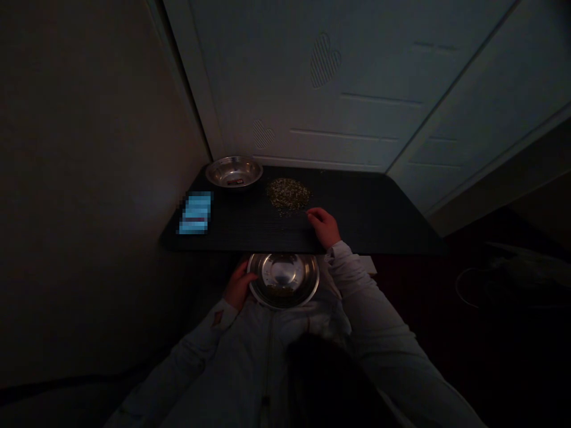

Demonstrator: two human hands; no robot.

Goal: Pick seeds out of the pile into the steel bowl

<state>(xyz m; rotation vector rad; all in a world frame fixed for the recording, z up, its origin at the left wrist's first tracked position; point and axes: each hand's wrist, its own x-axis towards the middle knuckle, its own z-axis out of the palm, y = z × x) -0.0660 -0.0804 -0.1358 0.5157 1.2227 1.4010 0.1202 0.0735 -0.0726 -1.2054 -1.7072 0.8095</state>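
My left hand point(239, 285) grips the left rim of a shiny metal bowl point(285, 270), thumb over the edge. The bowl is at my lap, just below the table's near edge, and a little dark grainy stuff lies in its lower part. Over the dark table point(366, 214), my right hand point(323, 226) is closed with its fingertips together; whatever they pinch, if anything, is too small to make out. Just beyond those fingertips, to the left, a spread pile of small mixed grains or seeds point(289, 194) lies on the tabletop.
A second metal bowl point(234, 173) with a dark reddish label inside stands at the table's back left. In front of it lies a lit, blurred-out phone-like screen point(195, 213). A white panel with embossed hearts point(325, 60) rises behind the table, and a wall point(98, 178) is on the left.
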